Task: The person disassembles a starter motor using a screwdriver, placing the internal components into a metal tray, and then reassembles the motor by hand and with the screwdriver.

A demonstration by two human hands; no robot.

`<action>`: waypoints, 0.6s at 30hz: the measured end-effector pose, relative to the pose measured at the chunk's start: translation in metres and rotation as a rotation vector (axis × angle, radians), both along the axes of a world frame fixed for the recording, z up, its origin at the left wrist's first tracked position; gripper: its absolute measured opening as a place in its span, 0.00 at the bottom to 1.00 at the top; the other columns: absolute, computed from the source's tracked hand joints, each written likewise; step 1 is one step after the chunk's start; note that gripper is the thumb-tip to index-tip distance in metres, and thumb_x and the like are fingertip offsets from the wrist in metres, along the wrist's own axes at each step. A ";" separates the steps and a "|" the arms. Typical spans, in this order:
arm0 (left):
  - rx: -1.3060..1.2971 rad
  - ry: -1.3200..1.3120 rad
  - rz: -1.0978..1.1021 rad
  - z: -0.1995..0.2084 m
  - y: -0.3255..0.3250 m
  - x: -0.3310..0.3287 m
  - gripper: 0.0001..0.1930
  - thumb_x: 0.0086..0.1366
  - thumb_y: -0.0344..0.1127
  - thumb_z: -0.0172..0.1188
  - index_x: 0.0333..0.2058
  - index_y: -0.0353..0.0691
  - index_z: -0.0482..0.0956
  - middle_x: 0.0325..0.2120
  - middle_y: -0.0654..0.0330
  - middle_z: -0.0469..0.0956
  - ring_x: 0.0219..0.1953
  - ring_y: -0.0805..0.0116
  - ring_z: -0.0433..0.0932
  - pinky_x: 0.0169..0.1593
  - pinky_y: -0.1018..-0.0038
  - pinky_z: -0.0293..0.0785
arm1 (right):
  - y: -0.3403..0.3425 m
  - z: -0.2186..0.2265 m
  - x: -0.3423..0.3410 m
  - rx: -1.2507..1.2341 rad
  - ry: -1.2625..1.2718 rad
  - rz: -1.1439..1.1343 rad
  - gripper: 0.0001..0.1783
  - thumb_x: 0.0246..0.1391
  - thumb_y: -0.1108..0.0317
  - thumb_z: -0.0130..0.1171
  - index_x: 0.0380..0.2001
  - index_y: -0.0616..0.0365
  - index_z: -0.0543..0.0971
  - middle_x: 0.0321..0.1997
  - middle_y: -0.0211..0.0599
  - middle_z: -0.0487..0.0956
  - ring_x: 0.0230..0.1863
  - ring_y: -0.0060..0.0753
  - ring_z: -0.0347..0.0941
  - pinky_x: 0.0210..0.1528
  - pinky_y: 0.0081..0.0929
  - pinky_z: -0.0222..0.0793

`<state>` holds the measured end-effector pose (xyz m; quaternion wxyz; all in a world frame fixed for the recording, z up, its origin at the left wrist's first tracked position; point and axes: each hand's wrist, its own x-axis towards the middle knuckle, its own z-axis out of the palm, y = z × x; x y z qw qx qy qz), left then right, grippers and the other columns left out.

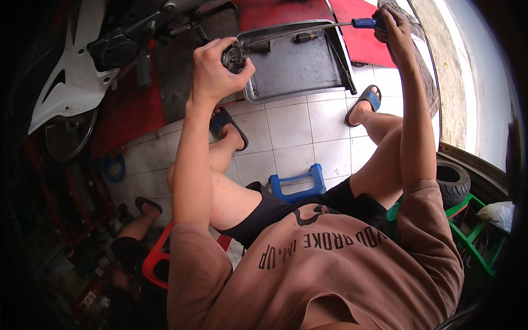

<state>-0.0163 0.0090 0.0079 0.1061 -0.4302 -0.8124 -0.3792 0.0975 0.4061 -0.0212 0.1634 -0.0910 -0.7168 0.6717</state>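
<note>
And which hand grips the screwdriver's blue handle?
The right hand, at the upper right; the left hand holds a dark metal part instead.

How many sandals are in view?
3: the wearer's left sandal and right sandal near the tray, and another person's sandal farther left; more may be hidden in the dark.

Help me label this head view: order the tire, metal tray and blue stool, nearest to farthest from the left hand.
1. Metal tray: just right of the left hand.
2. Blue stool: below, near centre.
3. Tire: far right.
</note>
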 end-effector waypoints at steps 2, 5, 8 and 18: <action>0.015 -0.036 -0.014 0.000 0.000 0.000 0.16 0.45 0.32 0.65 0.33 0.30 0.80 0.26 0.51 0.81 0.28 0.59 0.82 0.38 0.71 0.77 | -0.002 0.002 -0.001 0.038 0.068 0.045 0.14 0.66 0.59 0.48 0.40 0.60 0.75 0.24 0.24 0.67 0.20 0.12 0.58 0.22 0.15 0.52; -0.009 -0.156 -0.023 0.000 -0.002 -0.002 0.15 0.46 0.33 0.64 0.33 0.30 0.81 0.25 0.52 0.81 0.27 0.62 0.82 0.38 0.73 0.77 | -0.013 0.011 -0.002 0.073 0.076 -0.160 0.11 0.52 0.62 0.58 0.32 0.56 0.72 0.21 0.42 0.73 0.27 0.38 0.75 0.28 0.39 0.69; -0.025 -0.225 -0.038 0.004 -0.011 -0.006 0.15 0.47 0.34 0.65 0.33 0.30 0.81 0.23 0.54 0.81 0.26 0.67 0.81 0.36 0.75 0.76 | -0.034 0.030 -0.012 0.006 0.180 -0.173 0.18 0.64 0.61 0.49 0.51 0.61 0.72 0.36 0.30 0.73 0.30 0.16 0.65 0.31 0.16 0.61; -0.041 -0.288 0.060 -0.007 -0.003 -0.012 0.23 0.37 0.49 0.68 0.26 0.33 0.84 0.21 0.47 0.81 0.29 0.51 0.82 0.44 0.69 0.79 | -0.087 0.053 -0.012 0.039 -0.135 -0.518 0.22 0.64 0.48 0.46 0.40 0.57 0.74 0.19 0.27 0.63 0.19 0.21 0.59 0.23 0.22 0.62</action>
